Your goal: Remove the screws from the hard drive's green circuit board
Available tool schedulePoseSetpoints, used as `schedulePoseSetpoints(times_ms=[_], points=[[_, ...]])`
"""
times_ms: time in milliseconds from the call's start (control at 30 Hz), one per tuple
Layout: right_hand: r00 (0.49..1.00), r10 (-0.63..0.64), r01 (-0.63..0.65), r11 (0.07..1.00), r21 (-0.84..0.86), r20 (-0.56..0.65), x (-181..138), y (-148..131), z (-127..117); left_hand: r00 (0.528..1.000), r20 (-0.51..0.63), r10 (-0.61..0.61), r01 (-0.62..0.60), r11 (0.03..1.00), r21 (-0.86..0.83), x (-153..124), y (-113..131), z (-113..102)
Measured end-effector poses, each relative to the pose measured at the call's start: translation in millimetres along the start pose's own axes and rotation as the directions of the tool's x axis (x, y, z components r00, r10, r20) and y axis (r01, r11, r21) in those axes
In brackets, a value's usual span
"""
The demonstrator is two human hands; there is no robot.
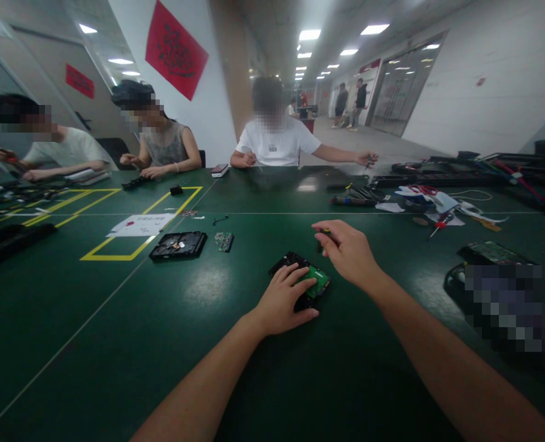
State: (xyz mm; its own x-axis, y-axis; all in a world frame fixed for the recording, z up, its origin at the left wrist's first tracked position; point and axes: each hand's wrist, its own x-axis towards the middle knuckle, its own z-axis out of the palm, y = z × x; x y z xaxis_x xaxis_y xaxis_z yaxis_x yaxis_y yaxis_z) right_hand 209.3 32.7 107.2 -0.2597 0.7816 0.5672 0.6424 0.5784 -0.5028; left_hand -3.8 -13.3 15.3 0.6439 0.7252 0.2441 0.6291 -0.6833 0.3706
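Left hand [282, 304]: fingers spread apart, laid over a flat, boxy hard drive [322, 285], black with a smooth green board, on the green tabletop [235, 380] at centre. Right hand [346, 250], at one o'clock from the drive: thumb and fingers pinched on a small dark tool [319, 247] with yellow trim. At ten o'clock: a jagged circuit board [224, 242], then a black rectangular case [177, 245]. At two: a slim red-handled screwdriver [444, 221].
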Motion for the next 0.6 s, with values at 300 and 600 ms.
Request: schedulePoseSetpoints(times_ms=[300, 600], points=[[0.998, 0.062, -0.063, 0.998, -0.005, -0.032, -2.0, 3.1, 4.7, 1.0, 0.013, -0.003, 0.002, 1.0, 0.013, -0.2, 0.9, -1.7], [0.998, -0.064, 0.065, 0.994, -0.084, 0.011, 0.0, 0.4, 1.3, 1.0, 0.003, 0.003, -0.003, 1.0, 0.013, -0.3, -0.8, 0.8]])
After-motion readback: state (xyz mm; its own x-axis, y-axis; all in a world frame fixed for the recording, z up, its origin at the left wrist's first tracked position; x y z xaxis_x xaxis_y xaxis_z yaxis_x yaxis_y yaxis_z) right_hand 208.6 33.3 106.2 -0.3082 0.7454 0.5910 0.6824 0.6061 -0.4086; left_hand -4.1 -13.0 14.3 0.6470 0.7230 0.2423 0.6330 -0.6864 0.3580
